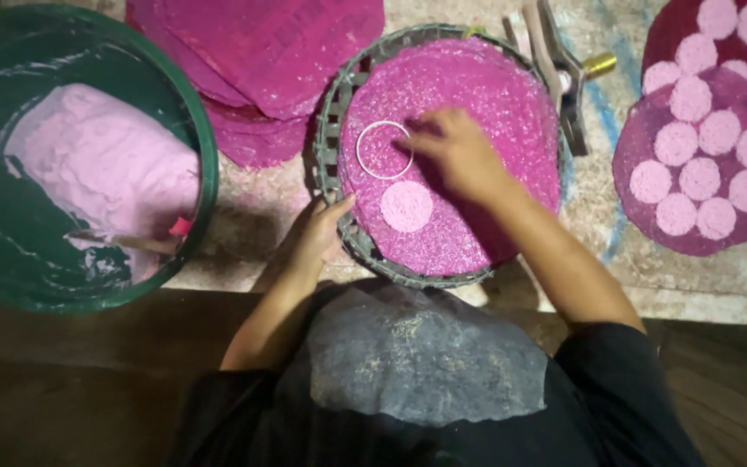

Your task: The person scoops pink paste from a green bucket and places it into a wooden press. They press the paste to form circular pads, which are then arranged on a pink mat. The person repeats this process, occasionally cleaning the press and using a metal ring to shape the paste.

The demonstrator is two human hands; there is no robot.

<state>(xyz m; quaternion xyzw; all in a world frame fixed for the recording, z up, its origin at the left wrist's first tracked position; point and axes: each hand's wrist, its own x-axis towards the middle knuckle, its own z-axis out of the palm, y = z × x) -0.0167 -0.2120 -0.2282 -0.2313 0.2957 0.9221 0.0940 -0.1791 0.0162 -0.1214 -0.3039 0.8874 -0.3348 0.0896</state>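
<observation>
Ring cutter (384,150) pressed by right hand (453,151) mid-sheet; left hand (320,233) grips basket rim (330,130)

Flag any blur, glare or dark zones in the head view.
Head view: right hand slightly motion-blurred over the white ring on the magenta round sheet; left hand sharper at the woven tray rim; foreground dark, underexposed; no strong glare.
</observation>
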